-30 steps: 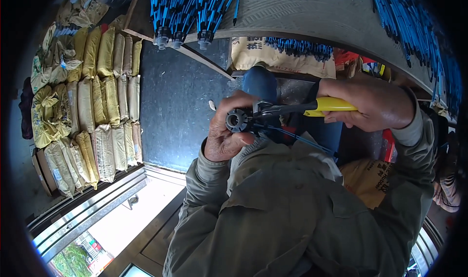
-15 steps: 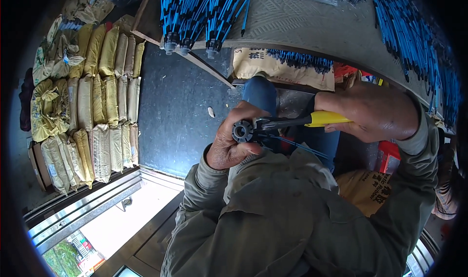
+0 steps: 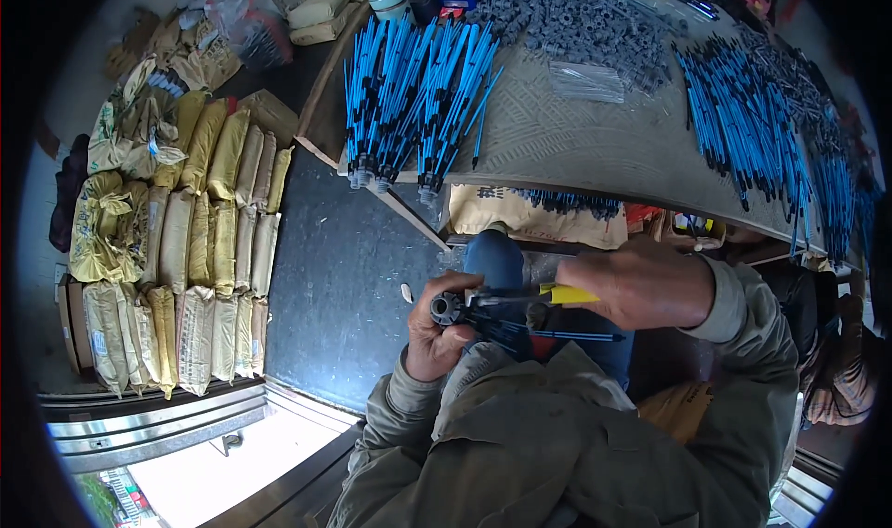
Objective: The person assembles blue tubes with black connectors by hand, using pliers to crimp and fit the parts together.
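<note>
A grey, notched round plastic hub (image 3: 447,309) sits in my left hand (image 3: 430,342), whose fingers and thumb are wrapped round it. Thin blue-and-black rods (image 3: 571,335) run from below the hub out to the right, across my lap. My right hand (image 3: 641,284) is closed on the yellow handle of the pliers (image 3: 569,294). Their dark metal jaws meet the hub's right rim; what they grip there is too small to make out. My right fingers are partly hidden behind the back of the hand.
Ahead stands a worktable (image 3: 557,147) bearing bundles of blue-and-black rods (image 3: 418,91), a pile of grey plastic fittings (image 3: 585,26) and more rods (image 3: 743,119) at right. Stacked yellow and tan sacks (image 3: 190,240) line the left. Striped cloth (image 3: 841,379) shows at the right edge.
The view has tilted up, showing more of the worktable. My right hand has come nearer to my left, with the pliers still at the hub's rim.
</note>
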Available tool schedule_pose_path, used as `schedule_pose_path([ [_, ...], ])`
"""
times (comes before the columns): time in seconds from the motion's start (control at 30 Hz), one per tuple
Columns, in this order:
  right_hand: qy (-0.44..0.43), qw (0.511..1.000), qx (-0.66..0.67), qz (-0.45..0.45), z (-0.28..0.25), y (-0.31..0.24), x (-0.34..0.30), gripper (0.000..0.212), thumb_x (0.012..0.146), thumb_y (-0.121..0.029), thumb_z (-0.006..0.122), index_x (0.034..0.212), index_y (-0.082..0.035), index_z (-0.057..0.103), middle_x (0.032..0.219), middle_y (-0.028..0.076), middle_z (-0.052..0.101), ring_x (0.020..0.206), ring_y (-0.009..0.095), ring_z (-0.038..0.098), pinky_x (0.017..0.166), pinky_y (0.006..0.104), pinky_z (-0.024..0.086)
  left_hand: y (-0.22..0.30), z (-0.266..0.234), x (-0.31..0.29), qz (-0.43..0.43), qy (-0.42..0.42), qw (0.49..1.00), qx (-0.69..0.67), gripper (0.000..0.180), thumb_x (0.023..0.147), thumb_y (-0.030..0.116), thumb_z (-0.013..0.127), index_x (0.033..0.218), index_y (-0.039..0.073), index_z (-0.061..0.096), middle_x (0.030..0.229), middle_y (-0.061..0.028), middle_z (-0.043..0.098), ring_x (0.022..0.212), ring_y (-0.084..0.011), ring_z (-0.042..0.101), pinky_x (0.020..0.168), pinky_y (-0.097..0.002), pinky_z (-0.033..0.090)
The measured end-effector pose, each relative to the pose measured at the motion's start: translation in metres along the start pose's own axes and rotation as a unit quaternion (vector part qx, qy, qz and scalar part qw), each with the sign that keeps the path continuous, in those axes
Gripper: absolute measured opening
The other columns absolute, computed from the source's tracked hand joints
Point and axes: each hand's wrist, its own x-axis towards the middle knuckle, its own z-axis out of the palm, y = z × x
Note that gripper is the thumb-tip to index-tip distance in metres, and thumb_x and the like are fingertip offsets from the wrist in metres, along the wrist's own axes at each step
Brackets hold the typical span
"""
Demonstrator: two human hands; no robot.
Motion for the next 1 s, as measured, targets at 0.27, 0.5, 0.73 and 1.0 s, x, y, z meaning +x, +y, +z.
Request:
schedule_pose_path([
  [0.27,0.247,0.856,-0.355,0.283,0.009,0.145,-0.04,0.042,0.076,-0.04,0.064,0.101,-0.01,0.049,0.09,0.006,0.06,0.069,0.03,0.062,0.054,0.0379,0.049,-0.007,-0.072,0.008,0.034,0.27,0.935,-0.227,0.064,0.086,0.06,0.037,0.116,0.005,0.049,0.084,-0.0087,0.057,0.078,-0.0233,0.058,0.076,-0.039,0.047],
  [0.5,0.287,0.87,-0.349,0.196,0.041,0.16,-0.041,0.067,0.07,-0.045,0.067,0.122,-0.01,0.045,0.12,0.009,0.052,0.111,0.029,0.049,0.09,0.04,0.042,-0.065,-0.11,-0.008,0.003,0.267,0.833,-0.485,0.057,0.086,0.056,0.042,0.118,0.008,0.05,0.098,-0.005,0.056,0.094,-0.0223,0.052,0.086,-0.0389,0.043],
  [0.73,0.249,0.958,0.098,-0.103,0.123,0.071,0.045,0.072,0.08,-0.055,0.054,0.133,-0.012,0.034,0.136,0.011,0.037,0.125,0.028,0.037,0.105,0.0448,0.026,-0.107,-0.049,-0.013,-0.084,0.219,0.743,-0.627,0.053,0.087,0.051,0.049,0.111,0.004,0.051,0.11,-0.0044,0.052,0.103,-0.02,0.047,0.09,-0.0357,0.041],
  [1.0,0.306,0.908,0.181,-0.223,0.122,0.043,0.066,0.066,0.08,-0.044,0.061,0.13,-0.009,0.036,0.121,0.014,0.051,0.117,0.03,0.045,0.098,0.0438,0.033,-0.15,-0.02,-0.024,-0.195,0.2,0.678,-0.68,0.047,0.086,0.043,0.053,0.102,0.0,0.053,0.092,-0.0085,0.059,0.085,-0.0217,0.056,0.082,-0.0328,0.047],
])
